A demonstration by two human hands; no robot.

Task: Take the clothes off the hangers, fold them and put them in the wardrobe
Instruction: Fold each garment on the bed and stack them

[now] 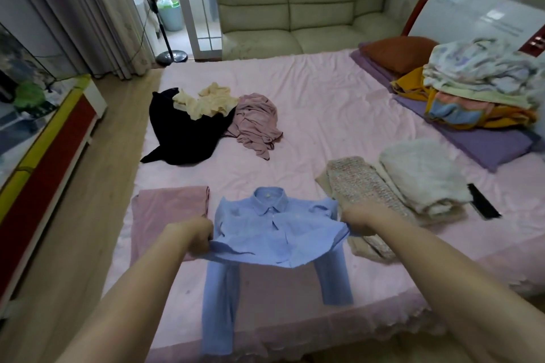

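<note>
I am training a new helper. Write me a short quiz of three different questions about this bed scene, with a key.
1. True or false: both hands grip the blue shirt.
2. Which lies nearest the left hand? A) black garment B) folded pink garment C) orange pillow
3. Fill in: the shirt's collar points ___ from the person.

Key: 1 true; 2 B; 3 away. The right hand grips the opposite side.
</note>
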